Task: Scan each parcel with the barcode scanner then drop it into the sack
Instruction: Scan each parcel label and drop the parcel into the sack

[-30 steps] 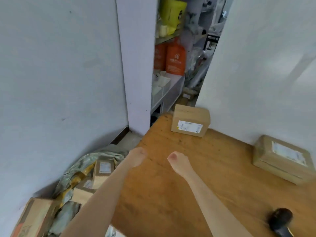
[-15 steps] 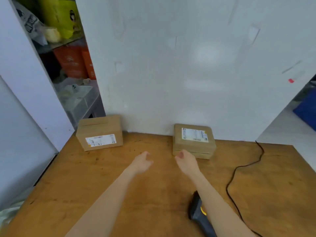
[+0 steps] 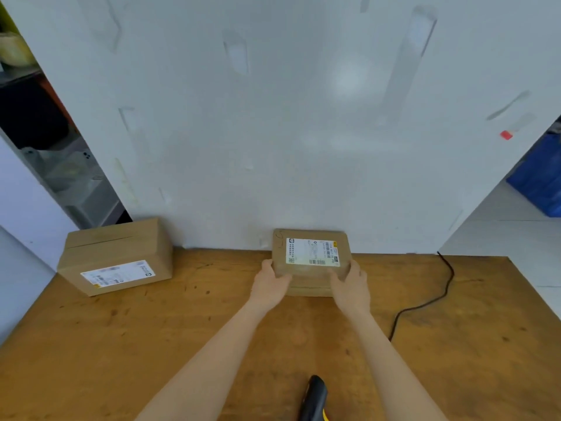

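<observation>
A flat cardboard parcel [image 3: 311, 270] with a white label on top lies on the wooden table against the white wall. My left hand [image 3: 270, 285] grips its left side and my right hand [image 3: 350, 285] grips its right side. A second, taller cardboard parcel [image 3: 118, 256] with a label on its front stands at the table's far left corner. The black barcode scanner [image 3: 314, 398] lies on the table near the bottom edge between my forearms, only partly in view. The sack is out of view.
The wooden table [image 3: 151, 344] fills the lower half. A black cable [image 3: 425, 302] snakes from the wall across the right of the table. A white wall stands right behind the parcels. Shelving [image 3: 60, 177] shows at the left, a blue crate [image 3: 540, 183] at the right.
My view has swung right from the sack and floor to the table's back wall. Both hands have reached forward and closed on the sides of the flat parcel.
</observation>
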